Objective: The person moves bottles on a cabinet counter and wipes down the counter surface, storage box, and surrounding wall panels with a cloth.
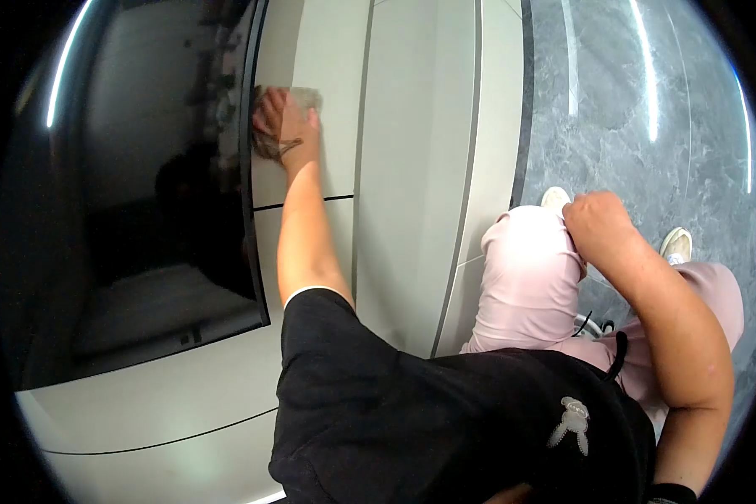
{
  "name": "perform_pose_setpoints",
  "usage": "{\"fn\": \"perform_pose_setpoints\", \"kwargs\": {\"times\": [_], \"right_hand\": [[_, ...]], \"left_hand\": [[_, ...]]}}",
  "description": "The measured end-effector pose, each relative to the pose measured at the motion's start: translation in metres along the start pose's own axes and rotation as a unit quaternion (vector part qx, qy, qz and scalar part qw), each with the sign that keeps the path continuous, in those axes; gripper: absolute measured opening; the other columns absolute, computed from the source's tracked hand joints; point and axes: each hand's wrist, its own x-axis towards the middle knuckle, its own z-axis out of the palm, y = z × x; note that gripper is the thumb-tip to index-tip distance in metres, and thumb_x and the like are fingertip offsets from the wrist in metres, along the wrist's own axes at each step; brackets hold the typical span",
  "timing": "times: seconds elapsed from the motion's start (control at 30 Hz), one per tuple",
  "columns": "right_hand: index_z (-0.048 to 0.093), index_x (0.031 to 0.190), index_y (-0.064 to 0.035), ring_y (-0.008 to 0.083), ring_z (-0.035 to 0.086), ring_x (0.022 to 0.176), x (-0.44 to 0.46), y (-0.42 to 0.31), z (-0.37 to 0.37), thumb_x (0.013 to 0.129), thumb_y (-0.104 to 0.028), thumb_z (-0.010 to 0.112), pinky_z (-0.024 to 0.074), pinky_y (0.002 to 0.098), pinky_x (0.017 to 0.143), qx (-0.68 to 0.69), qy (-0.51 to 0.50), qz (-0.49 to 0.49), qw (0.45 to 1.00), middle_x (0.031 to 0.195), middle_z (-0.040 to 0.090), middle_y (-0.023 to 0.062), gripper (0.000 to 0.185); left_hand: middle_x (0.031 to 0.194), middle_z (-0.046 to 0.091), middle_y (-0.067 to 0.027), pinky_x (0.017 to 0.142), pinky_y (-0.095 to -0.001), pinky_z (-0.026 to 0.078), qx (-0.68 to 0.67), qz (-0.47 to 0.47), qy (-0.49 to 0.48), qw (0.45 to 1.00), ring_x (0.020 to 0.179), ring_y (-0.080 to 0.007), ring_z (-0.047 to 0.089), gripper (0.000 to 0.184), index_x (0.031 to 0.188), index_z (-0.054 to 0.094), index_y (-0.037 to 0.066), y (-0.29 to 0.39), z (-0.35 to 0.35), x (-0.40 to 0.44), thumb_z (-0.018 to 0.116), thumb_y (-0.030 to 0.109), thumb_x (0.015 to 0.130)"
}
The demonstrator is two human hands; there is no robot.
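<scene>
My left hand presses a grey-brown cloth against a pale panel, right beside the edge of a large glossy black screen-like panel. Its fingers lie over the cloth and are slightly blurred. A thin dark cord circles the wrist. My right hand rests on my knee in pink trousers, its fingers curled in with nothing visible in them; some of the fingers are hidden from this angle.
A long pale ledge runs along the panel, with a dark seam on either side. Beyond it is a grey marbled floor reflecting strips of light. My light shoes stand on that floor. Part of a white round object shows between my legs.
</scene>
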Motion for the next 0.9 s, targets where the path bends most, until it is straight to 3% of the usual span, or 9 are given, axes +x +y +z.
{"fn": "perform_pose_setpoints", "kwargs": {"times": [0.13,0.23,0.33,0.37,0.4,0.47,0.67,0.8,0.9], "right_hand": [[0.067,0.082,-0.009,0.0239,0.067,0.081,-0.001,-0.004,-0.011,0.076,-0.014,0.061,0.0519,0.034,0.069,0.0,0.001,-0.001,1.0,0.085,0.068,0.0096,0.01],[0.067,0.082,-0.0093,0.0243,0.067,0.082,-0.002,-0.005,-0.013,0.077,-0.015,0.061,0.0516,0.033,0.07,-0.027,-0.019,-0.001,0.999,0.086,0.068,0.0099,0.01],[0.068,0.083,-0.0093,0.0239,0.067,0.082,-0.004,-0.002,-0.014,0.077,-0.016,0.062,0.0513,0.0322,0.071,-0.014,-0.03,-0.006,0.999,0.088,0.068,0.0102,0.011],[0.068,0.083,-0.0093,0.0239,0.067,0.082,-0.004,0.0,-0.011,0.077,-0.016,0.062,0.0513,0.0322,0.071,-0.013,-0.027,-0.008,1.0,0.088,0.068,0.0102,0.011],[0.068,0.084,-0.0094,0.0236,0.067,0.082,-0.004,0.001,-0.007,0.077,-0.016,0.063,0.0513,0.0326,0.071,-0.008,-0.035,-0.002,0.999,0.088,0.068,0.0101,0.011],[0.068,0.084,-0.0095,0.0233,0.067,0.081,-0.004,0.003,-0.002,0.077,-0.016,0.063,0.0514,0.0329,0.07,0.001,-0.044,-0.003,0.999,0.088,0.068,0.0101,0.011],[0.067,0.084,-0.0099,0.0227,0.067,0.08,0.004,0.005,-0.005,0.077,-0.016,0.062,0.0514,0.0339,0.067,0.006,-0.076,-0.005,0.997,0.088,0.069,0.009,0.011],[0.066,0.085,-0.0104,0.022,0.067,0.081,0.005,0.009,-0.005,0.08,-0.016,0.06,0.0512,0.0327,0.068,-0.007,-0.053,-0.014,0.998,0.087,0.068,0.0082,0.01],[0.066,0.085,-0.0106,0.0218,0.067,0.082,0.007,0.011,-0.006,0.081,-0.016,0.058,0.0509,0.0326,0.068,-0.01,-0.056,-0.013,0.998,0.087,0.068,0.008,0.01]], "left_hand": [[0.152,0.025,-0.0096,0.111,-0.0544,0.02,0.062,0.177,-0.065,0.98,0.14,-0.0256,0.023,0.068,0.146,0.03,0.01,0.027,0.038,-0.042,0.048,0.044,0.091],[0.152,0.025,-0.0082,0.11,-0.0539,0.021,0.039,0.22,0.056,0.973,0.139,-0.0242,0.024,0.067,0.145,0.032,0.01,0.028,0.103,-0.091,0.053,0.041,0.089],[0.15,0.028,-0.0104,0.11,-0.0542,0.021,-0.013,0.24,-0.013,0.971,0.139,-0.0273,0.025,0.067,0.142,0.035,0.01,0.017,0.08,-0.09,0.058,0.04,0.087],[0.151,0.026,-0.0116,0.111,-0.054,0.021,-0.007,0.195,-0.113,0.974,0.139,-0.0304,0.024,0.072,0.143,0.034,0.01,0.015,0.052,-0.069,0.06,0.043,0.085],[0.151,0.026,-0.0116,0.111,-0.054,0.021,-0.003,0.195,-0.113,0.974,0.139,-0.0304,0.024,0.072,0.143,0.034,0.01,0.01,0.034,-0.053,0.06,0.043,0.085],[0.154,0.021,-0.0124,0.111,-0.0534,0.02,0.046,0.083,0.024,0.995,0.14,-0.0316,0.022,0.078,0.146,0.028,0.012,-0.006,0.008,-0.026,0.058,0.049,0.084],[0.156,0.016,-0.0136,0.11,-0.0552,0.02,0.039,-0.064,0.105,0.992,0.14,-0.0336,0.021,0.074,0.146,0.03,0.012,0.0,-0.008,0.058,0.052,0.053,0.087],[0.148,0.031,-0.0149,0.11,-0.0522,0.021,0.035,0.002,0.112,0.993,0.137,-0.0315,0.026,0.074,0.143,0.034,0.012,0.029,-0.029,0.083,0.062,0.041,0.081],[0.146,0.034,-0.0121,0.11,-0.0497,0.023,0.045,0.091,0.144,0.984,0.135,-0.0291,0.029,0.063,0.136,0.044,0.012,0.043,-0.009,0.082,0.058,0.042,0.082]]}}
